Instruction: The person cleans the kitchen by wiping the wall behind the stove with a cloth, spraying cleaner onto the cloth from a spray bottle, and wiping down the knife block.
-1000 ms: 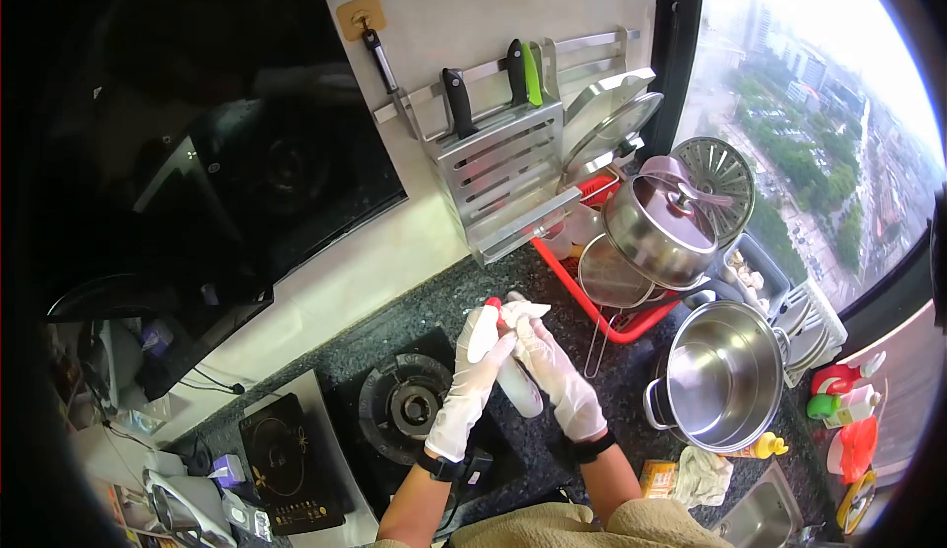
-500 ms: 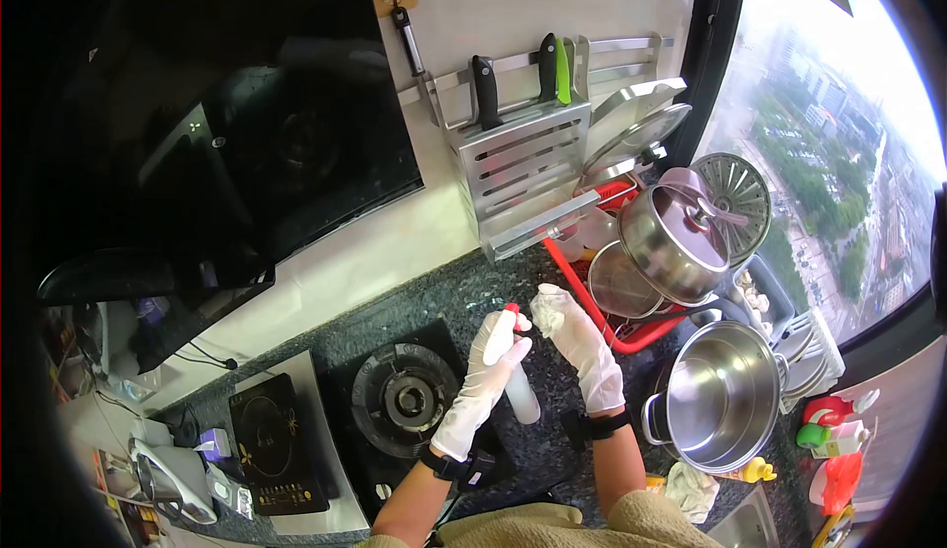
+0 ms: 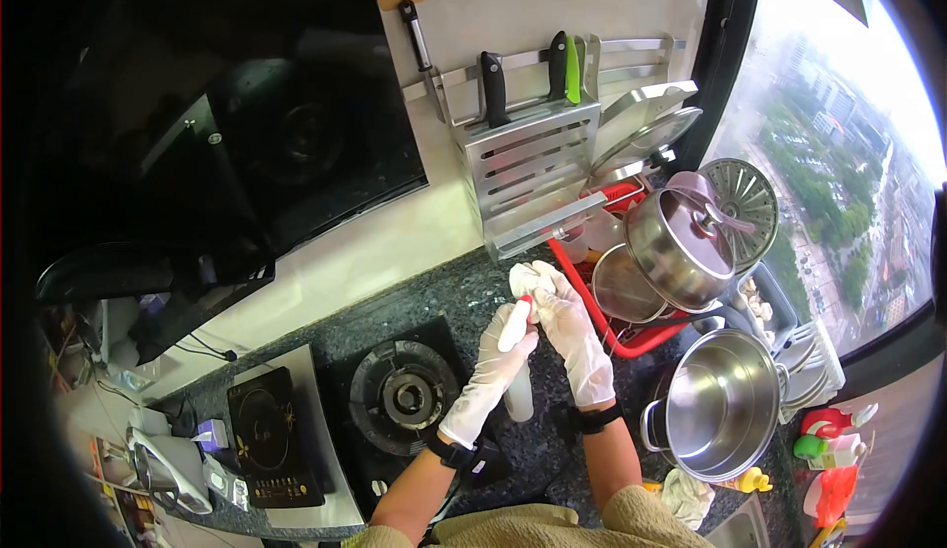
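My left hand (image 3: 490, 375), in a white glove, is closed round the neck of a spray bottle (image 3: 519, 396) with a red nozzle and a whitish body. The bottle stands upright or nearly so over the dark countertop. My right hand (image 3: 577, 343), gloved too, is closed on a crumpled white cloth (image 3: 530, 277). The cloth is right by the red nozzle, and the two hands almost touch. Whether cloth and nozzle touch, I cannot tell. A gas burner (image 3: 404, 397) lies just left of my left hand.
A red dish rack (image 3: 646, 343) with a lidded pot (image 3: 681, 242) stands right of my hands. Nearer is a big steel pot (image 3: 723, 405), with a crumpled rag (image 3: 687, 497) below it. An induction cooker (image 3: 276, 439) is at left. A knife holder (image 3: 533, 168) hangs on the wall.
My right hand has moved left with the cloth, up to the bottle's nozzle. My left hand has shifted slightly, still holding the bottle. The view has tilted a little.
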`<move>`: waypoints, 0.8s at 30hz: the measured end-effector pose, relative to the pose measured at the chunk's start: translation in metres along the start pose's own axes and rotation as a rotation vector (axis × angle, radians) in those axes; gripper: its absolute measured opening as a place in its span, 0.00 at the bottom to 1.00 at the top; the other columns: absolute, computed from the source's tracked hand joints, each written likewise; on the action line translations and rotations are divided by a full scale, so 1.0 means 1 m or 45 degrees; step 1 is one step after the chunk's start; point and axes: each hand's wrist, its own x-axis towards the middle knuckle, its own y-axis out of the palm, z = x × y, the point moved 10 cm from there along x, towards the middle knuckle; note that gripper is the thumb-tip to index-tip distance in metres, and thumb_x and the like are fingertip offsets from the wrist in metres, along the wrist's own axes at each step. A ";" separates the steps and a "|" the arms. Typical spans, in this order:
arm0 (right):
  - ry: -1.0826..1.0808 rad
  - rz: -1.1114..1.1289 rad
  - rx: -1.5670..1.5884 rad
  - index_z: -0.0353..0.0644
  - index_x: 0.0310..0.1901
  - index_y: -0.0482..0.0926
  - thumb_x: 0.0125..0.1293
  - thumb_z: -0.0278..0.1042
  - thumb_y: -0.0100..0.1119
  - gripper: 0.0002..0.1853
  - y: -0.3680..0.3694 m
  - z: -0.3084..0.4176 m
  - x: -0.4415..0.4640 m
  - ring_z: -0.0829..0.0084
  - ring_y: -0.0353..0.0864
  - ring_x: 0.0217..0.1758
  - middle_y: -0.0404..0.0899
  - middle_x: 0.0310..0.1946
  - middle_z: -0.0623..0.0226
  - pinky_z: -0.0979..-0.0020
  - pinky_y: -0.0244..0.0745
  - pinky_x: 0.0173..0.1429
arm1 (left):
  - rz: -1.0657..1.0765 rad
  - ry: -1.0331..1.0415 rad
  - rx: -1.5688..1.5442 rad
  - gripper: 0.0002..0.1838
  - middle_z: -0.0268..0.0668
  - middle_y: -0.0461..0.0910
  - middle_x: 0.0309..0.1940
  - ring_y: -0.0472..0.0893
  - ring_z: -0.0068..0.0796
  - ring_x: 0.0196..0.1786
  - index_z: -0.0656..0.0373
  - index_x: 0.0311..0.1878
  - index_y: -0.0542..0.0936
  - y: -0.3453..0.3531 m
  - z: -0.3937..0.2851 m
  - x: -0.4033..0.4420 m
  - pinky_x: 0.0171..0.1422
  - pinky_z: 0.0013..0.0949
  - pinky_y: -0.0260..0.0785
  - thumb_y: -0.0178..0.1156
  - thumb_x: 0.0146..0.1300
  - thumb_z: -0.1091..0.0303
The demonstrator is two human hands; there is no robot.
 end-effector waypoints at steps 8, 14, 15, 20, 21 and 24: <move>0.043 0.131 0.144 0.35 0.64 0.68 0.65 0.23 0.55 0.25 0.017 0.007 -0.006 0.74 0.80 0.41 0.77 0.55 0.59 0.76 0.76 0.38 | -0.018 0.068 0.168 0.13 0.27 0.74 0.34 0.74 0.18 0.40 0.56 0.41 0.74 -0.004 0.010 0.008 0.48 0.24 0.68 0.56 0.53 0.83; -0.034 -0.045 -0.054 0.37 0.65 0.66 0.64 0.17 0.48 0.26 0.003 0.001 0.002 0.73 0.81 0.46 0.77 0.55 0.58 0.76 0.78 0.41 | -0.021 0.049 0.113 0.13 0.28 0.75 0.34 0.75 0.20 0.40 0.57 0.39 0.74 -0.008 0.017 0.007 0.48 0.25 0.68 0.56 0.52 0.83; 0.002 -0.012 -0.074 0.37 0.64 0.66 0.64 0.17 0.48 0.26 0.000 -0.003 0.004 0.73 0.81 0.47 0.77 0.55 0.58 0.76 0.78 0.44 | -0.021 0.050 0.116 0.13 0.28 0.74 0.34 0.75 0.20 0.40 0.57 0.39 0.74 -0.007 0.017 0.007 0.47 0.25 0.68 0.56 0.51 0.84; 0.103 0.026 -0.176 0.38 0.64 0.67 0.63 0.15 0.46 0.26 -0.002 -0.010 0.002 0.71 0.79 0.54 0.78 0.54 0.57 0.73 0.75 0.57 | -0.015 0.061 0.093 0.14 0.27 0.74 0.34 0.75 0.19 0.38 0.57 0.39 0.74 -0.009 0.016 0.010 0.45 0.26 0.69 0.55 0.50 0.85; 0.082 0.028 -0.150 0.38 0.64 0.67 0.63 0.14 0.46 0.26 0.001 -0.008 0.001 0.71 0.79 0.55 0.78 0.55 0.57 0.73 0.75 0.57 | -0.042 0.004 0.049 0.14 0.27 0.74 0.33 0.74 0.19 0.38 0.57 0.39 0.74 -0.010 0.017 0.010 0.44 0.26 0.69 0.55 0.50 0.85; 0.050 0.047 -0.086 0.38 0.64 0.67 0.62 0.14 0.45 0.27 0.004 -0.007 0.000 0.70 0.79 0.55 0.77 0.55 0.56 0.73 0.74 0.58 | -0.110 -0.108 -0.014 0.14 0.27 0.73 0.33 0.74 0.18 0.37 0.56 0.39 0.74 -0.014 0.025 0.009 0.43 0.25 0.69 0.54 0.50 0.86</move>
